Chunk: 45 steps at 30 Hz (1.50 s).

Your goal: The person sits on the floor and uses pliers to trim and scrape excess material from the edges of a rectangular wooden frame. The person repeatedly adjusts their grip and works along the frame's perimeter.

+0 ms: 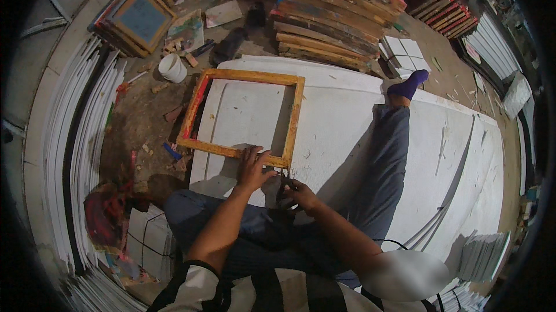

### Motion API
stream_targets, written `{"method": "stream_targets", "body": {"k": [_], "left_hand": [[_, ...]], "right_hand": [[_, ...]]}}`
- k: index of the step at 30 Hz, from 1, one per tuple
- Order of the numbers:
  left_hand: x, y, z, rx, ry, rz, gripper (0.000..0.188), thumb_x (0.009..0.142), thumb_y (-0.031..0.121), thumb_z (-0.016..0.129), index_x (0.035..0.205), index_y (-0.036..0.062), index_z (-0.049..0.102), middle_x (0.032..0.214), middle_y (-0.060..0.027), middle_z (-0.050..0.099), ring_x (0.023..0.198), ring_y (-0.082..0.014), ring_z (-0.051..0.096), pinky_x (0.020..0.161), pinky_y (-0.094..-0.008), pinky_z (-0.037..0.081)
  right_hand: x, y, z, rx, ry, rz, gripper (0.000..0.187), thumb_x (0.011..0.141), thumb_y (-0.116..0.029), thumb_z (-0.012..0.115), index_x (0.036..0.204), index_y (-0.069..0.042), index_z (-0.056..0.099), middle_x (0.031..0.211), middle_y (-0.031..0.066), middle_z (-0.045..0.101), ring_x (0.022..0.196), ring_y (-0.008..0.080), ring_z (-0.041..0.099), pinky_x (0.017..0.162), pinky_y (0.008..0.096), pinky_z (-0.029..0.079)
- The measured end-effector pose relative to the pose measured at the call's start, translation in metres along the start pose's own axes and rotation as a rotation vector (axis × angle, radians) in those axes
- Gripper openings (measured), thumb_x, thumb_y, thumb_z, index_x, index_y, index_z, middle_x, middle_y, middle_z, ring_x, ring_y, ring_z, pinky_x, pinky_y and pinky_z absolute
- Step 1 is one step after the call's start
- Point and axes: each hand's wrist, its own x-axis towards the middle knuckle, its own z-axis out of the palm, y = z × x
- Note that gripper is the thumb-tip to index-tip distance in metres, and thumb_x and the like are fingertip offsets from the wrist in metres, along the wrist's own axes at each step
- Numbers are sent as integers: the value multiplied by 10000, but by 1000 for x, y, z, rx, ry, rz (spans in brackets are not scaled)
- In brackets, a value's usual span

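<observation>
A yellow-stained wooden frame (296, 116) with some red on its left inner side lies tilted in front of me, partly over white sheets. My left hand (253, 168) grips its near bar close to the near right corner, fingers over the top. My right hand (300, 194) is closed around a dark, pliers-like tool (284, 182). The tool's tip is right at that corner, just below the bar. Whether the jaws pinch anything is too small to tell.
White sheets (341, 132) cover the floor under my outstretched leg. Stacked wooden frames (330, 16) stand at the far side. A white bucket (172, 68) and scattered wood scraps lie left. Framed screens (139, 19) lean far left; a bundle of white boards (485, 256) sits near right.
</observation>
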Motion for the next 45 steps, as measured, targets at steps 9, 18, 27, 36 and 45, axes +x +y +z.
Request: {"method": "stream_targets", "body": {"k": [9,18,27,36,45], "left_hand": [[-1,8,0,48,-9,18,684,726,365,883,1328,180,616,1372,-87,528,1317,-357,445,1151,-603,262],[-2,9,-2,15,11,27,665,725,378,881,1294,150,623,1330,-96,550,1294,-356,462,1139,-597,280],[-1,12,-3,61,54,64,645,745,441,854,1268,131,639,1283,-94,571,1234,-352,490,1108,-545,333],[0,8,4,79,105,86,600,772,508,806,1202,114,669,1203,-89,602,1188,-336,514,1095,-553,331],[3,4,8,177,81,41,542,768,503,784,1170,152,697,1142,-65,654,1164,-316,555,1077,-530,360]], "right_hand": [[14,10,-24,-75,-56,-105,556,981,-496,622,1350,-87,544,1111,92,703,831,242,696,683,424,580],[15,-53,-59,-440,-157,29,635,930,-489,701,1383,-62,571,1131,119,691,893,217,696,666,408,600],[35,-71,-73,-735,-255,9,591,886,-423,760,1320,-42,635,1130,134,686,930,236,682,722,395,605],[56,-45,-70,-737,-266,8,488,927,-309,704,1269,26,613,1023,102,690,904,182,647,771,339,547],[29,-28,-39,-409,-41,-154,320,970,-258,643,1126,22,643,854,113,666,678,189,650,615,361,539]]}}
